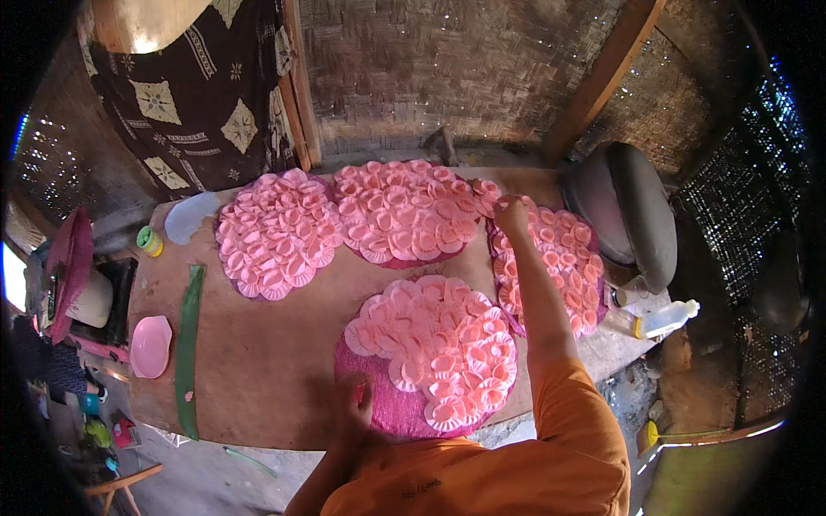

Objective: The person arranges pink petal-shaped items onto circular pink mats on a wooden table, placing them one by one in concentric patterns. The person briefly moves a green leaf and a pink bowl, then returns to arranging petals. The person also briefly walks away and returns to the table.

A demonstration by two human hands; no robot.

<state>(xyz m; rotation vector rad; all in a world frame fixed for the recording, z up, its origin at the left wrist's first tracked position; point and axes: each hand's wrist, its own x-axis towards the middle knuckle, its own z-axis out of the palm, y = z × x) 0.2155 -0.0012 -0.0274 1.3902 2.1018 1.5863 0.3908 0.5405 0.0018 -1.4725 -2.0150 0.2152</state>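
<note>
Pink discs [430,344] were spread on round mats, the nearest at 6 o'clock; the right hand [510,211] pinched one at 1 o'clock. The left hand [355,397] rested, fingers curled, on the near mat [383,404]. Edges were best overlapped evenly, pressed lightly

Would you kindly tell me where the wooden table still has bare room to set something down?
The table is bare between the green leaf strip and the near pink tray. The far edge and right side are crowded with trays of pink discs, where the right hand reaches.
</note>
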